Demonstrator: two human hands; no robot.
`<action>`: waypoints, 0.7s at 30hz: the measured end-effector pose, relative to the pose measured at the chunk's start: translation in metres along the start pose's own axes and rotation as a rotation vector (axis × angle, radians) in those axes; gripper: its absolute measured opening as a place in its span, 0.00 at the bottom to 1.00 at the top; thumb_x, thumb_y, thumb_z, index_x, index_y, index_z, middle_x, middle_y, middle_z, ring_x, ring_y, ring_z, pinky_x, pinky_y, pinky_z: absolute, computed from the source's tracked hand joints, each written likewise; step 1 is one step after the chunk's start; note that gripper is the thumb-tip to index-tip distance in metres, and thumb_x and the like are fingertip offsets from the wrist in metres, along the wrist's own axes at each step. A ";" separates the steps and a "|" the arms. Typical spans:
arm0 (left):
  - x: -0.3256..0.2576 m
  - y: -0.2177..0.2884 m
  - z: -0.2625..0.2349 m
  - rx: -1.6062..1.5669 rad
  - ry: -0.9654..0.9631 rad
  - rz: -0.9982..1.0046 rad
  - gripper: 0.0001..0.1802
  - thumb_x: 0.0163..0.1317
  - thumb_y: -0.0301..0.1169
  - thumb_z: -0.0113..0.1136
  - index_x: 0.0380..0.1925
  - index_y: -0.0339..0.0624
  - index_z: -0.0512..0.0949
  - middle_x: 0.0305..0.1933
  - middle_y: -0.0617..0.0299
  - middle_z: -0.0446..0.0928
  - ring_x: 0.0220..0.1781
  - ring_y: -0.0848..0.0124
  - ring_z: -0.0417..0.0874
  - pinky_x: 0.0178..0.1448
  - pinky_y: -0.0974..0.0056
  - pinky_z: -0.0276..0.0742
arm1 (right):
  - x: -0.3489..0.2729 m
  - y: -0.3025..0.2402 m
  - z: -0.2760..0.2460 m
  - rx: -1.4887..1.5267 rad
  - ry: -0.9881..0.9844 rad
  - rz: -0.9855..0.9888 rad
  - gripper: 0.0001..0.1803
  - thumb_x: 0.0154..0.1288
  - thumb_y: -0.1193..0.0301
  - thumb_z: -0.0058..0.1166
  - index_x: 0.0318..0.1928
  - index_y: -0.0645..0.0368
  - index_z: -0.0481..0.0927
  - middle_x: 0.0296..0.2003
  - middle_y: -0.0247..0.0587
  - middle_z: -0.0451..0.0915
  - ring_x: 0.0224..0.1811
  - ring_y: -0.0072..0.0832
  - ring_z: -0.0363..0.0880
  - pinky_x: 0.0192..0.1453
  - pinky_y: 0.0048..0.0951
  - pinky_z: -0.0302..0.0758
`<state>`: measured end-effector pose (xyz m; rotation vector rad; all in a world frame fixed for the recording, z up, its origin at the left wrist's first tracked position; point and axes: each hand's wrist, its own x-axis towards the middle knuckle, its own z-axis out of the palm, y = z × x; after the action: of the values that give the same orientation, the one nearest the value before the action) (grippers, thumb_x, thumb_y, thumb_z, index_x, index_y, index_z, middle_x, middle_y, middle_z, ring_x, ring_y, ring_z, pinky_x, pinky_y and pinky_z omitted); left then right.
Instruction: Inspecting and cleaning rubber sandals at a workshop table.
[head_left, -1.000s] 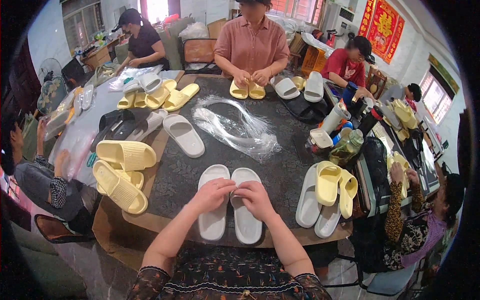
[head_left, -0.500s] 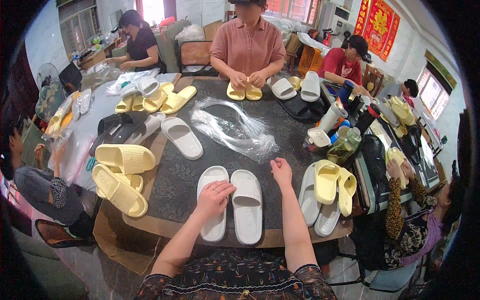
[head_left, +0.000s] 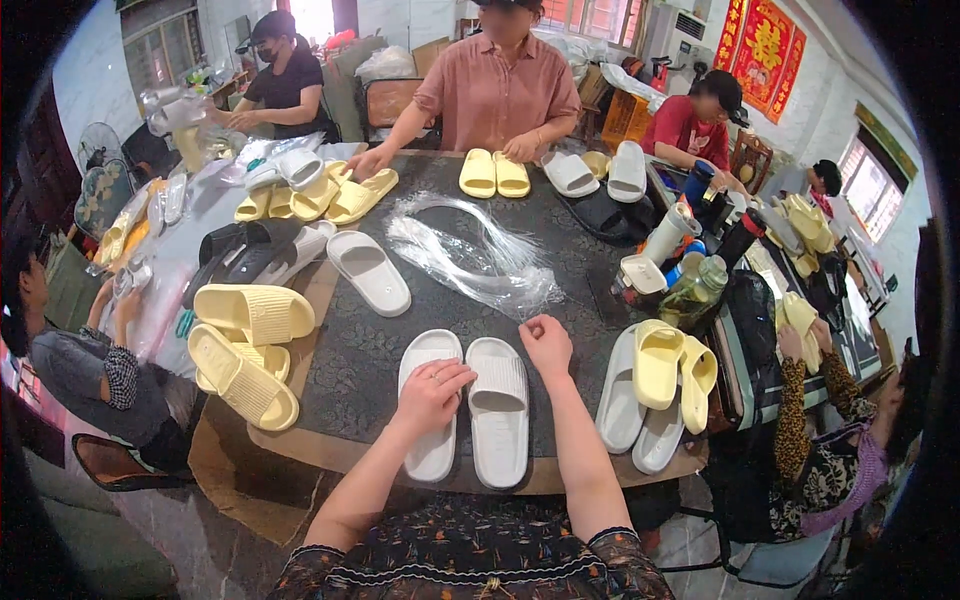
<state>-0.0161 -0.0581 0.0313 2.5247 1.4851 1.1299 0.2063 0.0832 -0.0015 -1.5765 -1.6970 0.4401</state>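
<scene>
A pair of pale grey-white slide sandals lies side by side in front of me. My left hand [head_left: 437, 396] lies over the strap of the left slide [head_left: 429, 450], its fingers bent round the strap's inner edge by the gap between the pair. Just right of the right slide [head_left: 498, 440], my right hand [head_left: 546, 346] is raised with fingertips pinched together; whatever they hold is too fine to make out. Beyond those fingertips, a looped bundle of thin clear plastic strands [head_left: 475, 262] lies on the dark patterned table cover.
Yellow slides [head_left: 250, 375] pile up at left, near a single white slide [head_left: 368, 272]. More yellow slides [head_left: 657, 365] rest on white ones at right, below bottles [head_left: 692, 290] and cups. Across the table, a person [head_left: 507, 90] stands behind a yellow pair [head_left: 495, 173]. Other people work around.
My right hand has moved slightly left, toward the right slide; my left hand stays on the strap. The person opposite has let go of the yellow pair and reaches toward other yellow slides.
</scene>
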 end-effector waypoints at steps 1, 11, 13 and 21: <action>0.000 -0.001 0.002 0.000 0.002 0.000 0.23 0.48 0.24 0.57 0.47 0.52 0.79 0.50 0.65 0.79 0.57 0.65 0.77 0.61 0.55 0.70 | 0.000 0.000 0.001 0.000 0.001 0.000 0.11 0.54 0.60 0.62 0.31 0.53 0.80 0.26 0.35 0.77 0.29 0.35 0.78 0.34 0.37 0.74; 0.000 0.001 0.001 0.000 -0.009 -0.009 0.24 0.47 0.23 0.57 0.48 0.53 0.78 0.51 0.66 0.78 0.57 0.65 0.76 0.60 0.56 0.71 | 0.001 0.009 0.009 -0.097 0.063 0.109 0.10 0.52 0.61 0.60 0.28 0.53 0.83 0.28 0.38 0.82 0.32 0.37 0.82 0.39 0.39 0.77; -0.001 0.001 -0.001 0.002 -0.014 -0.014 0.24 0.47 0.23 0.57 0.48 0.53 0.78 0.51 0.66 0.78 0.57 0.65 0.76 0.60 0.56 0.71 | -0.004 0.005 -0.001 -0.092 0.071 0.124 0.10 0.52 0.61 0.59 0.28 0.54 0.82 0.28 0.39 0.82 0.32 0.37 0.82 0.38 0.38 0.77; -0.001 0.000 0.000 0.008 -0.003 0.004 0.25 0.47 0.23 0.57 0.49 0.53 0.78 0.50 0.66 0.78 0.57 0.64 0.76 0.60 0.56 0.71 | -0.023 0.013 -0.061 0.663 0.210 0.128 0.07 0.65 0.69 0.54 0.35 0.61 0.79 0.25 0.27 0.76 0.23 0.12 0.67 0.25 0.17 0.64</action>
<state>-0.0162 -0.0586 0.0304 2.5339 1.4881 1.1227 0.2580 0.0493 0.0219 -1.1860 -1.1281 0.7783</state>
